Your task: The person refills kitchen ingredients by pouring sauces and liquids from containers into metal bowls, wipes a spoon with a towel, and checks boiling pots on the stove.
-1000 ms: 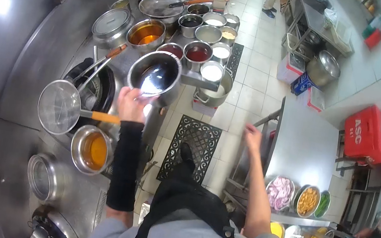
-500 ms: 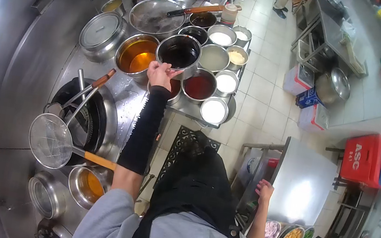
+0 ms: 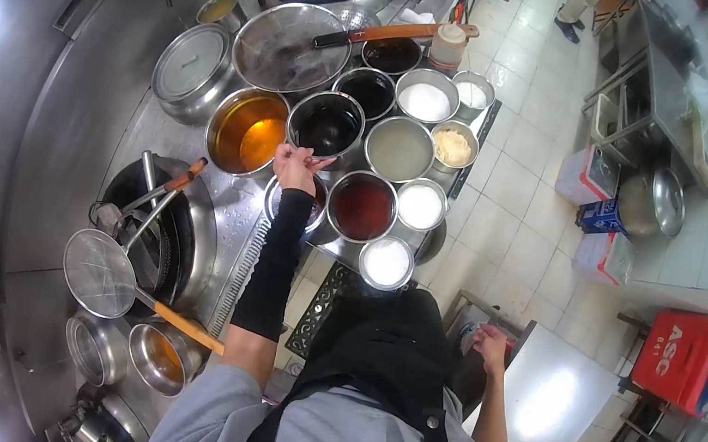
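Liquid [image 3: 328, 128], nearly black, fills part of the steel pot [image 3: 348, 160] at upper centre, its near rim pinched by the left hand [image 3: 297, 168]. That one-sided hold could let the pot tip, slopping into the amber pot [image 3: 226, 120] or red-liquid pot [image 3: 363, 208] crowded beside it. The black sleeve [image 3: 278, 255] might catch a rim below. The right hand [image 3: 491, 343], lower right, hangs loosely half-curled, nothing visible in it.

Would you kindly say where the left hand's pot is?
In the head view, left of upper centre, the pot is between the pot of amber liquid and the pot of cloudy liquid.
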Action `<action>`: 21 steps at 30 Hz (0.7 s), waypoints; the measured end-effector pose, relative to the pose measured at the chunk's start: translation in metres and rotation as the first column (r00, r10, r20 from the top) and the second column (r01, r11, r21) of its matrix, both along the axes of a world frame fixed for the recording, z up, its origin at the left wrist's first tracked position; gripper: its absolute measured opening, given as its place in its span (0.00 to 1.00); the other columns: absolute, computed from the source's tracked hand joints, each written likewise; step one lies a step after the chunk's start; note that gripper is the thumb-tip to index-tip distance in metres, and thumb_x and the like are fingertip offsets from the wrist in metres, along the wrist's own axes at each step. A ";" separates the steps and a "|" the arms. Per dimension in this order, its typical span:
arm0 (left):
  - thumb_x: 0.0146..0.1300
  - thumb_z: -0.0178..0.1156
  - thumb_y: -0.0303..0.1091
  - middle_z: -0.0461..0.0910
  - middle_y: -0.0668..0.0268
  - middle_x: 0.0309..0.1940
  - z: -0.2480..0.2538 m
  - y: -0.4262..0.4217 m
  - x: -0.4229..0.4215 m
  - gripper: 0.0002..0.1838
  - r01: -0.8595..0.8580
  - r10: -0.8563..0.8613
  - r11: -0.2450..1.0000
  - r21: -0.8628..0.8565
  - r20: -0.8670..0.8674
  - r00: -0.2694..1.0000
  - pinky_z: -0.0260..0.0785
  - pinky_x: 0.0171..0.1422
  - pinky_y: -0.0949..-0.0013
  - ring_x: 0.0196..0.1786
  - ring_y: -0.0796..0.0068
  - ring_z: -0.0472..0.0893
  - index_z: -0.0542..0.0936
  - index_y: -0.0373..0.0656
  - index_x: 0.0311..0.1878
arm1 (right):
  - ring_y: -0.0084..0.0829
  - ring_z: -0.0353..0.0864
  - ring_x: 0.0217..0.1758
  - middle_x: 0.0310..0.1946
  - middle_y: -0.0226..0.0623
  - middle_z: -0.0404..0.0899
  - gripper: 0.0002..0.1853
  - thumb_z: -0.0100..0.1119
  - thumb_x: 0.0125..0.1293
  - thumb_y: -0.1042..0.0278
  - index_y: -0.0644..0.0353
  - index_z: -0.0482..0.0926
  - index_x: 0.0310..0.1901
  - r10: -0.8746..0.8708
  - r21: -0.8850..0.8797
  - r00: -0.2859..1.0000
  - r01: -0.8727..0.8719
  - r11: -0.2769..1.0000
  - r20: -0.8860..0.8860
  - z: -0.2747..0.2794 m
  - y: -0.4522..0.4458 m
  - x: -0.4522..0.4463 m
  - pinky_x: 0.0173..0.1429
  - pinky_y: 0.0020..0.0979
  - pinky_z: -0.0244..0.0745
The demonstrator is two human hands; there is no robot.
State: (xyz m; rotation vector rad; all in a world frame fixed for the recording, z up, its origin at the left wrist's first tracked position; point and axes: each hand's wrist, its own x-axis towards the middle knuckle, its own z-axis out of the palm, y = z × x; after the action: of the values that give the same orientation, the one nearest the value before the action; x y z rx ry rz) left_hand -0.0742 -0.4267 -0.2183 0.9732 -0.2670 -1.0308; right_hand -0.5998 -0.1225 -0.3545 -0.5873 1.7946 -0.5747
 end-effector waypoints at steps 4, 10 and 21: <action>0.57 0.53 0.13 0.68 0.65 0.23 -0.013 0.000 0.000 0.12 -0.030 0.030 0.999 0.022 0.013 0.999 0.85 0.42 0.40 0.25 0.74 0.73 0.65 0.43 0.34 | 0.23 0.82 0.36 0.40 0.33 0.85 0.15 0.58 0.68 0.71 0.63 0.80 0.55 0.033 0.040 0.999 -0.032 0.999 -0.022 0.003 -0.039 -0.014 0.36 0.27 0.79; 0.58 0.53 0.14 0.70 0.63 0.23 -0.039 -0.001 -0.001 0.10 -0.057 0.057 0.992 0.114 0.007 0.998 0.85 0.42 0.42 0.24 0.72 0.74 0.67 0.42 0.33 | 0.22 0.80 0.33 0.37 0.31 0.84 0.15 0.59 0.68 0.71 0.61 0.81 0.55 0.098 0.050 0.994 -0.095 0.994 -0.052 0.006 -0.080 -0.028 0.32 0.24 0.76; 0.68 0.64 0.32 0.77 0.59 0.22 -0.035 0.013 -0.001 0.14 0.029 -0.257 0.818 0.574 0.320 0.912 0.83 0.30 0.64 0.22 0.68 0.80 0.74 0.29 0.36 | 0.22 0.78 0.31 0.34 0.30 0.82 0.12 0.59 0.68 0.72 0.65 0.83 0.51 0.045 -0.018 0.997 -0.046 0.999 -0.055 -0.046 -0.055 -0.023 0.31 0.25 0.73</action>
State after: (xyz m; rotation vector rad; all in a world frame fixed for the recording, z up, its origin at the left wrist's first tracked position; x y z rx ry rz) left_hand -0.0751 -0.4137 -0.2534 1.7272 -0.3787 -1.0752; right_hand -0.6231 -0.1773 -0.4004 -0.6613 1.8242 -0.5500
